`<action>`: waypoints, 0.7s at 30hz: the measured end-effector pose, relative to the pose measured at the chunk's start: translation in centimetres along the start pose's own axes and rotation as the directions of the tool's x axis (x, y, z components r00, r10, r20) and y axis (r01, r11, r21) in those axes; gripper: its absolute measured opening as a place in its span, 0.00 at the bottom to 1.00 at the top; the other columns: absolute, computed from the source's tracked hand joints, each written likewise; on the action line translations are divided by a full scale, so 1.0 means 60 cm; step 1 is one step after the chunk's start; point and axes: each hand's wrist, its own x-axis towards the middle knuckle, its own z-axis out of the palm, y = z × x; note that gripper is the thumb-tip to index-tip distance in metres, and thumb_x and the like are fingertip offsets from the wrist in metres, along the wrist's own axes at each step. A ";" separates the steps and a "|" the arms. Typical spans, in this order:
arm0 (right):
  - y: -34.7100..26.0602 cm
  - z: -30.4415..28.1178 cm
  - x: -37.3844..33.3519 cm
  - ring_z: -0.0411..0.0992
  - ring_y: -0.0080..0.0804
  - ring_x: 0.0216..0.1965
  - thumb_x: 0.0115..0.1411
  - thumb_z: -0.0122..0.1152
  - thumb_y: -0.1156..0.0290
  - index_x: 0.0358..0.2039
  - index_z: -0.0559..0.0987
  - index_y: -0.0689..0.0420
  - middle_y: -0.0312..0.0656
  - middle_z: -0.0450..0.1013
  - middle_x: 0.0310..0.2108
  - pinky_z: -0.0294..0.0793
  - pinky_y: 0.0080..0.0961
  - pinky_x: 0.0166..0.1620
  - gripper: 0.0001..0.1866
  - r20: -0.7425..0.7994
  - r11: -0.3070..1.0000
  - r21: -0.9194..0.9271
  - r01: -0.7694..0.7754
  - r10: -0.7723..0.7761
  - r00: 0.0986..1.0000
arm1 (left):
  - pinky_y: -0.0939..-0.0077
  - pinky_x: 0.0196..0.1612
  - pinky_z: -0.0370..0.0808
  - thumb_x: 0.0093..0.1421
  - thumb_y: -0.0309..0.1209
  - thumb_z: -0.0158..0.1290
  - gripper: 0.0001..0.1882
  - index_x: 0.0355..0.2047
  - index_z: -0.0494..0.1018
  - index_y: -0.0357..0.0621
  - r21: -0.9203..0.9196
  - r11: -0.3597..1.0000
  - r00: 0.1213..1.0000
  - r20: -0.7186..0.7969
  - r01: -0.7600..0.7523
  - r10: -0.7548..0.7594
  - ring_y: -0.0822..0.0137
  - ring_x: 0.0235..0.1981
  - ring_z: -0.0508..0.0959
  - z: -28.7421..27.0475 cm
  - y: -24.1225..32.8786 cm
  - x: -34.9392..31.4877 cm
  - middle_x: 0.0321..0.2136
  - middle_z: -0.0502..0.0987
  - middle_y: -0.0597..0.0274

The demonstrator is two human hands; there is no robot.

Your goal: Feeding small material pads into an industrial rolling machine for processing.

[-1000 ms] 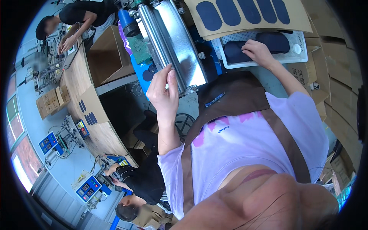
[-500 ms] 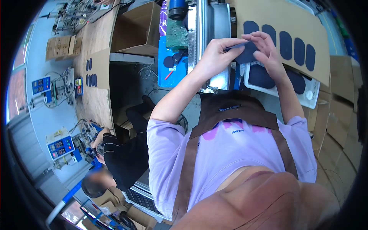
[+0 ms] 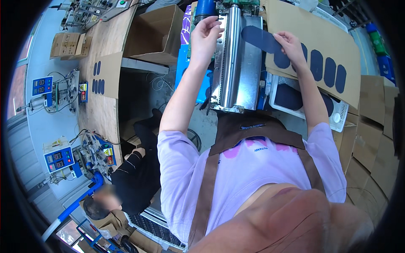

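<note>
My right hand (image 3: 290,49) pinches the right end of a dark navy oval fabric piece (image 3: 259,39). The piece lies slantwise, its left end over the metal plate of a roller machine (image 3: 230,59) and its right end by the cardboard sheet. My left hand (image 3: 205,41) is raised at the machine's left side, apart from the fabric piece. Its fingers are curled in toward the thumb; whether anything small is between them cannot be made out. Several similar dark oval pieces (image 3: 316,65) lie in a row on the cardboard sheet (image 3: 291,19) at the right.
Below the cardboard sheet stands a white basket (image 3: 274,99) with dark pieces in it. An open cardboard box (image 3: 154,36) is left of the machine. Another person (image 3: 133,179) works at the wooden table (image 3: 101,122) on the left. Stacked cartons (image 3: 371,122) stand far right.
Both hands were together on the dark piece. My left hand has let go and moved left across the machine; my right hand keeps the piece, now stretched out flat over the machine's plate.
</note>
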 end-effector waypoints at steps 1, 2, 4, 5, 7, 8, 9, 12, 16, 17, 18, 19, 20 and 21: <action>-0.001 -0.002 0.008 0.60 0.13 0.21 0.67 0.57 0.65 0.40 0.79 0.59 0.29 0.70 0.24 0.58 0.10 0.24 0.10 0.022 0.999 -0.040 0.012 -0.011 1.000 | 0.73 0.45 0.81 0.66 0.26 0.51 0.15 0.52 0.73 0.34 0.048 0.999 1.000 -0.010 0.010 -0.010 0.64 0.42 0.81 -0.011 -0.009 0.003 0.42 0.79 0.53; -0.001 -0.005 0.016 0.61 0.13 0.21 0.67 0.58 0.65 0.39 0.80 0.59 0.29 0.71 0.23 0.59 0.10 0.25 0.11 0.044 0.997 -0.079 0.026 -0.022 0.999 | 0.73 0.44 0.80 0.66 0.26 0.51 0.15 0.51 0.74 0.34 0.095 0.995 1.000 -0.019 0.020 -0.019 0.65 0.41 0.81 -0.021 -0.017 0.007 0.42 0.79 0.53; -0.001 -0.006 0.029 0.62 0.14 0.20 0.66 0.58 0.64 0.37 0.81 0.60 0.30 0.71 0.21 0.61 0.11 0.26 0.12 0.086 0.986 -0.157 0.052 -0.039 0.995 | 0.74 0.43 0.80 0.65 0.26 0.51 0.13 0.48 0.76 0.34 0.188 0.981 0.999 -0.038 0.044 -0.038 0.66 0.40 0.80 -0.035 -0.033 0.014 0.41 0.79 0.54; -0.002 -0.001 0.036 0.62 0.14 0.20 0.66 0.58 0.64 0.37 0.81 0.60 0.30 0.71 0.21 0.61 0.11 0.26 0.12 0.092 0.986 -0.159 0.055 -0.040 0.995 | 0.74 0.43 0.80 0.65 0.26 0.51 0.13 0.48 0.76 0.34 0.187 0.981 0.998 -0.045 0.046 -0.038 0.66 0.40 0.80 -0.040 -0.038 0.016 0.41 0.79 0.54; -0.001 0.010 0.047 0.62 0.15 0.20 0.66 0.58 0.65 0.37 0.81 0.60 0.30 0.71 0.21 0.61 0.12 0.26 0.11 0.124 0.971 -0.197 0.132 -0.109 0.986 | 0.77 0.41 0.78 0.64 0.25 0.51 0.12 0.45 0.77 0.35 0.307 0.951 0.999 0.012 0.031 -0.036 0.67 0.37 0.79 -0.045 -0.049 0.019 0.40 0.79 0.55; 0.000 0.015 0.052 0.62 0.15 0.20 0.66 0.58 0.65 0.37 0.81 0.60 0.29 0.71 0.21 0.61 0.13 0.26 0.11 0.141 0.961 -0.216 0.170 -0.142 0.980 | 0.78 0.41 0.78 0.63 0.25 0.51 0.11 0.44 0.78 0.36 0.364 0.931 0.998 0.040 0.022 -0.040 0.67 0.36 0.79 -0.046 -0.054 0.021 0.39 0.79 0.56; 0.001 0.020 0.056 0.62 0.15 0.20 0.66 0.58 0.65 0.37 0.81 0.60 0.29 0.71 0.21 0.62 0.14 0.25 0.11 0.158 0.950 -0.233 0.208 -0.174 0.972 | 0.79 0.40 0.77 0.63 0.25 0.51 0.11 0.42 0.79 0.36 0.420 0.907 0.997 0.069 0.012 -0.045 0.68 0.35 0.78 -0.046 -0.060 0.022 0.39 0.78 0.56; 0.001 0.034 0.060 0.64 0.17 0.21 0.65 0.59 0.65 0.37 0.81 0.60 0.30 0.71 0.21 0.63 0.16 0.26 0.11 0.164 0.900 -0.337 0.276 -0.233 0.959 | 0.77 0.37 0.76 0.60 0.24 0.51 0.10 0.39 0.80 0.37 0.431 0.902 0.997 0.073 -0.020 -0.013 0.67 0.31 0.77 -0.042 -0.082 0.026 0.35 0.77 0.57; -0.009 0.056 0.057 0.66 0.20 0.20 0.64 0.60 0.64 0.37 0.81 0.59 0.31 0.72 0.20 0.65 0.19 0.26 0.10 0.169 0.797 -0.493 0.349 -0.306 0.937 | 0.74 0.35 0.74 0.58 0.25 0.51 0.11 0.36 0.82 0.38 0.465 0.882 0.996 0.084 -0.069 0.034 0.66 0.27 0.76 -0.038 -0.106 0.037 0.30 0.76 0.57; -0.013 0.064 0.053 0.67 0.21 0.20 0.64 0.60 0.64 0.37 0.81 0.58 0.32 0.72 0.20 0.66 0.20 0.26 0.10 0.165 0.752 -0.551 0.362 -0.328 0.930 | 0.73 0.35 0.75 0.59 0.26 0.51 0.11 0.36 0.82 0.38 0.487 0.868 0.994 0.090 -0.093 0.056 0.65 0.27 0.76 -0.037 -0.111 0.040 0.30 0.76 0.56; -0.017 0.073 0.050 0.67 0.22 0.20 0.64 0.60 0.64 0.37 0.81 0.57 0.33 0.72 0.20 0.66 0.21 0.26 0.10 0.161 0.704 -0.605 0.372 -0.349 0.923 | 0.72 0.35 0.75 0.59 0.26 0.51 0.11 0.36 0.83 0.38 0.509 0.853 0.992 0.098 -0.117 0.078 0.64 0.26 0.76 -0.037 -0.115 0.042 0.30 0.76 0.56; -0.021 0.080 0.046 0.68 0.24 0.20 0.64 0.60 0.64 0.37 0.81 0.57 0.34 0.73 0.21 0.67 0.22 0.26 0.10 0.159 0.652 -0.656 0.380 -0.372 0.914 | 0.71 0.35 0.75 0.59 0.27 0.51 0.12 0.36 0.83 0.38 0.531 0.836 0.989 0.106 -0.141 0.099 0.63 0.26 0.76 -0.038 -0.119 0.042 0.29 0.76 0.56; -0.024 0.086 0.043 0.68 0.24 0.20 0.64 0.60 0.64 0.37 0.81 0.57 0.34 0.73 0.21 0.67 0.22 0.26 0.10 0.163 0.649 -0.657 0.384 -0.376 0.912 | 0.71 0.35 0.75 0.59 0.27 0.51 0.12 0.36 0.83 0.38 0.530 0.836 0.989 0.102 -0.142 0.103 0.63 0.26 0.76 -0.037 -0.122 0.044 0.29 0.76 0.56; -0.027 0.093 0.040 0.69 0.25 0.20 0.64 0.60 0.64 0.37 0.81 0.56 0.34 0.73 0.21 0.68 0.23 0.26 0.09 0.165 0.619 -0.682 0.388 -0.386 0.907 | 0.71 0.35 0.75 0.59 0.28 0.51 0.12 0.36 0.83 0.38 0.552 0.819 0.987 0.109 -0.155 0.114 0.62 0.27 0.76 -0.037 -0.124 0.045 0.30 0.76 0.55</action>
